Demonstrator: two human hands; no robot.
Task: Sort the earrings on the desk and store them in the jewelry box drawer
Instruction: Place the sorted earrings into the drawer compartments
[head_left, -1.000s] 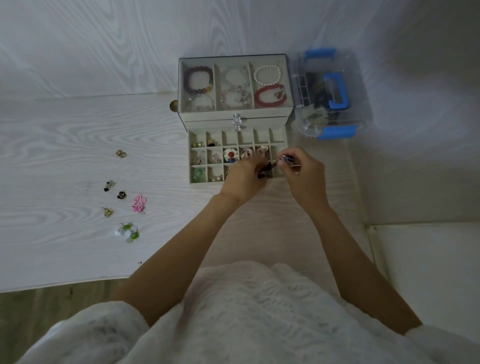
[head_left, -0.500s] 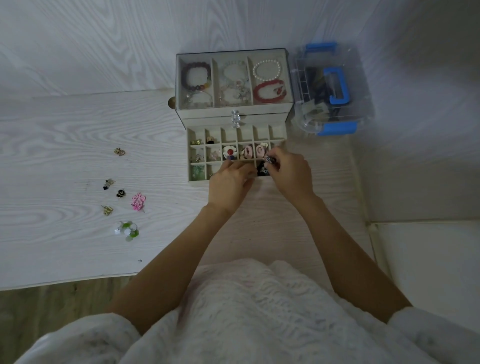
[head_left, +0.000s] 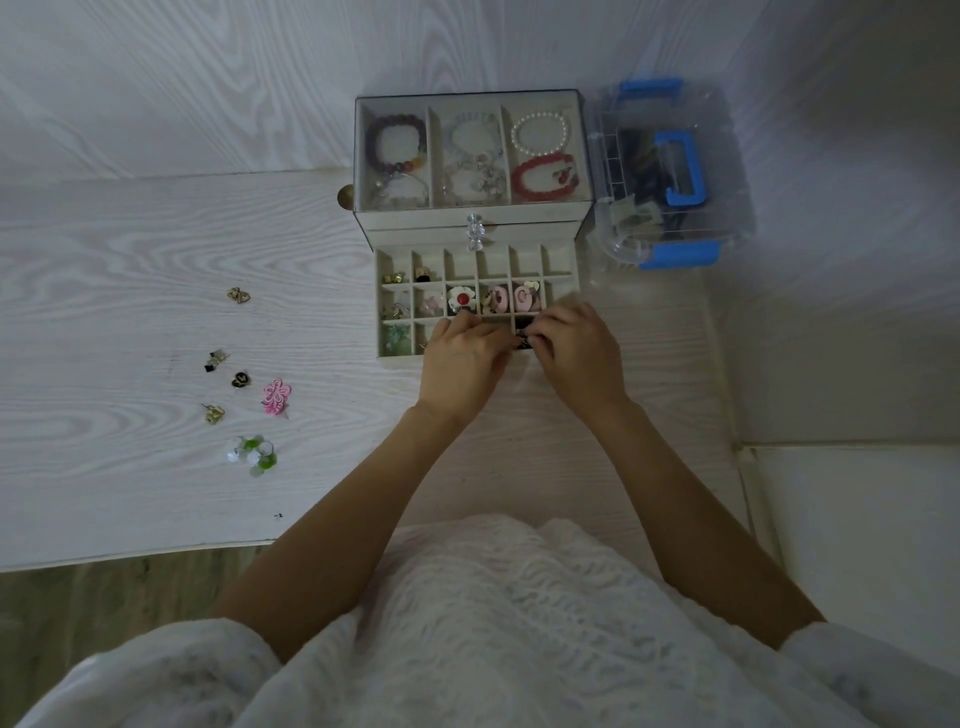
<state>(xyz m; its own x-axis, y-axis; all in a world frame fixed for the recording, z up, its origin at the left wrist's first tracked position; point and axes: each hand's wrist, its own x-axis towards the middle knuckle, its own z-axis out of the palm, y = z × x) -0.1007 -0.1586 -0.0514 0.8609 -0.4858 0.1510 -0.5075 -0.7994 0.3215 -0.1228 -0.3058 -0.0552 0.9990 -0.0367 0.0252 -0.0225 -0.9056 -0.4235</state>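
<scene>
Head view: both the left hand (head_left: 464, 358) and right hand (head_left: 581, 353) pinch a dark earring (head_left: 523, 340) over the open drawer's (head_left: 395, 359) near-right compartments.

Six earrings (head_left: 244, 384) lie left of open drawer (head_left: 475, 306).

White desk (head_left: 130, 249) with jewelry box (head_left: 470, 221), plastic case (head_left: 675, 171), loose earrings (head_left: 244, 384)

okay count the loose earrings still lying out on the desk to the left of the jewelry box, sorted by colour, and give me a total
Gold: 2, the upper gold earring and the lower gold earring
Black: 2, the black square earring and the black round earring
Pink: 1, the pink flower earring
Green and white: 1 cluster, the green and white earrings; pieces in it cannot be told apart
Total: 6
</scene>
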